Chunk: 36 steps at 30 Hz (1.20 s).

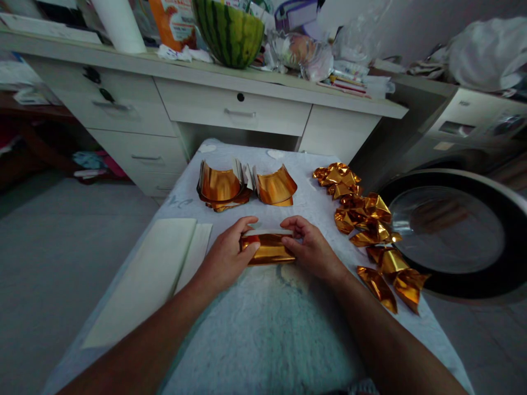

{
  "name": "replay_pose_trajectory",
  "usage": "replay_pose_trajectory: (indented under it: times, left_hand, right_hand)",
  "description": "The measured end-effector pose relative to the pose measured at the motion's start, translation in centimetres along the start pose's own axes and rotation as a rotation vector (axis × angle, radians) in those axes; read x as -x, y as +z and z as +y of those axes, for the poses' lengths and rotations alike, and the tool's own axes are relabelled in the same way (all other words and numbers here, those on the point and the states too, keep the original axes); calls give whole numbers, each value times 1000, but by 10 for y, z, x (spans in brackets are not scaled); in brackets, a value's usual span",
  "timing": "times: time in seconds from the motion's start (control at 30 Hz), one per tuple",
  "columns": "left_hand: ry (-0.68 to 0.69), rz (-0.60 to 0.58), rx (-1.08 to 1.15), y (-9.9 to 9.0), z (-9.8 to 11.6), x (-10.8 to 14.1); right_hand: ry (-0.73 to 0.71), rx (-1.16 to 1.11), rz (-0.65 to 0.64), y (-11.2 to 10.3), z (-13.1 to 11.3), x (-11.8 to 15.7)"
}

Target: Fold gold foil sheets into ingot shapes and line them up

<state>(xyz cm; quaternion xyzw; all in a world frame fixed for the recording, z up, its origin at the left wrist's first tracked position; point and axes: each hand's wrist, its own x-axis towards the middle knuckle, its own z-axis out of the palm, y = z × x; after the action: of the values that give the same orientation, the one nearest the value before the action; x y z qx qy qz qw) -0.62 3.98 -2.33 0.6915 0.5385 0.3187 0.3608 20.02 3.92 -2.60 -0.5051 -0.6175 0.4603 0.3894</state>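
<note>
Between my two hands is a sheet of gold foil paper, its far edge curled over to show a pale underside. My left hand pinches its left end, thumb on the gold face. At the right end, my right hand grips it with thumb and fingers. Just beyond lie two curved stacks of gold foil sheets, a left stack and a right stack. Several folded gold foil pieces run in a loose row along the table's right side.
A cloth-covered table bears everything. White paper sheets lie at its left. Behind stands a white desk carrying a cut watermelon and clutter. An open washing machine door sits close by the table's right edge.
</note>
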Motion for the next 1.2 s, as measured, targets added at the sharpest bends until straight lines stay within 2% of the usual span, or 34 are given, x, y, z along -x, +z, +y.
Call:
replay_pose_trajectory:
  times: [0.17,0.37,0.63,1.2]
  left_hand:
    - [-95,-26,260,-5,4,2]
    - [-178,-13,374,-8,11,4]
    - [-192,-6,365,-8,14,5]
    - [-183,30,286,-10,15,5]
  right_hand:
    - [80,-127,-72,-1,-12,2]
    - [146,-257,-67,-1,-13,3]
    - [157,-243,-13,-1,-14,3]
    - [149,-209,4,0,-16,6]
